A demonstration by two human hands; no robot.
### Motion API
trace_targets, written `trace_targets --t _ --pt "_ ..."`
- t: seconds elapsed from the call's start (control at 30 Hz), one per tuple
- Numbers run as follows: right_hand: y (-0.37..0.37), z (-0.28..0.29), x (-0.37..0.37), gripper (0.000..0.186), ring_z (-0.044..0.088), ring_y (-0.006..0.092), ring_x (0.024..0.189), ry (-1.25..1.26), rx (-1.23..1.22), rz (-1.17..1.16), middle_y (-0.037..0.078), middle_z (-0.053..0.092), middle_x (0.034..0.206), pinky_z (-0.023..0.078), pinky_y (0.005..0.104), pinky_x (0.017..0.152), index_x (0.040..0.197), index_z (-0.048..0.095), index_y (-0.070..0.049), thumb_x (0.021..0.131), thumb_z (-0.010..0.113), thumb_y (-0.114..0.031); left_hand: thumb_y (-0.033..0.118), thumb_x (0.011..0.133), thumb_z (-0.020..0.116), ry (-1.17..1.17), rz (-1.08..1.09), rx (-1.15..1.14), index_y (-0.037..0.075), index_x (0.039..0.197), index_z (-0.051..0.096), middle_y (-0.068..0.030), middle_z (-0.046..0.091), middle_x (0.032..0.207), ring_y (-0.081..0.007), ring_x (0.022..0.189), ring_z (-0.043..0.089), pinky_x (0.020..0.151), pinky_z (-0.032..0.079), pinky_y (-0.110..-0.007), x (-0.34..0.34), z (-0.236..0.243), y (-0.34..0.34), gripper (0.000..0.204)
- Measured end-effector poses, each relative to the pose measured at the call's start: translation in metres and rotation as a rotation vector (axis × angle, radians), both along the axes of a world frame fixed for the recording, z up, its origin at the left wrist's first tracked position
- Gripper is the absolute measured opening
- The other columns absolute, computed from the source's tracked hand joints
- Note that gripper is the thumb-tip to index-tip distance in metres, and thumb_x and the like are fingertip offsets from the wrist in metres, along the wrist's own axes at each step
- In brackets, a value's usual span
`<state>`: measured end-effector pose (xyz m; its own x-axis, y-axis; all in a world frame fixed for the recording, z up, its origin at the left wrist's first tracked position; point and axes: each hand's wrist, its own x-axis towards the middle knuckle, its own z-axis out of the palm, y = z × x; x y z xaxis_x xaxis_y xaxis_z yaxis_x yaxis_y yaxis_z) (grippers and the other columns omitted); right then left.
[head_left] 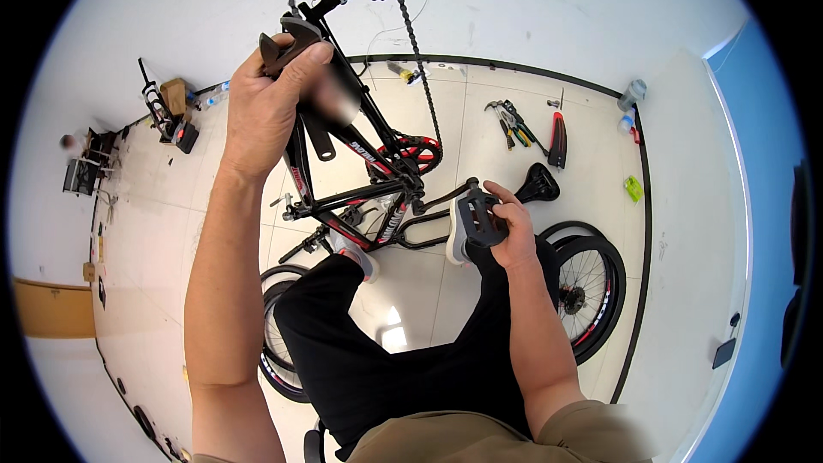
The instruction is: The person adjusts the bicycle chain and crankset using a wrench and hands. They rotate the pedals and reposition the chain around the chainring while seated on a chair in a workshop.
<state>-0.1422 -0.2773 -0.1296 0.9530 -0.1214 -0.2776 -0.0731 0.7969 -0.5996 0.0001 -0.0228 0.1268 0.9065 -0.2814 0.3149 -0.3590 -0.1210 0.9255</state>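
With the left hand (261, 107) clamped on the upturned black bike frame (364, 150) and the right hand (512, 231) pinching the pedal (476, 219) low at the crank, a slipped grip could likely tip the frame onto the floor (480, 111).

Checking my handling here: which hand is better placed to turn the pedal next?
Right, probably. The right hand already grips the pedal on its crank. The left hand is busy higher up, gripping the upturned bike frame, likely steadying it.
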Motion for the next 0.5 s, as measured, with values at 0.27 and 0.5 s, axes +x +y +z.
trace_targets --t 0.27,0.5 --pt "-0.001 -0.025 0.006 0.03 0.067 0.0183 0.071 0.211 -0.055 -0.104 0.014 0.068 0.095 0.057 0.0303 0.059 0.119 0.061 0.004 0.09 0.055 -0.003 0.027 0.092 0.074 -0.006 0.03 0.007 0.005 0.095 0.066 -0.0004 0.064 0.072 -0.0089 0.065 0.061 0.064 0.048 -0.023 0.003 0.001 0.001 0.024" --pt "-0.009 -0.05 0.009 0.024 0.068 0.0189 0.067 0.262 -0.254 -0.179 0.013 0.068 0.09 0.056 0.0283 0.051 0.116 0.062 0.005 0.094 0.055 0.003 0.023 0.095 0.071 0.011 -0.025 -0.043 0.003 0.088 0.059 -0.0054 0.057 0.063 -0.0176 0.06 0.061 0.061 0.05 -0.031 -0.001 0.008 -0.01 0.024"
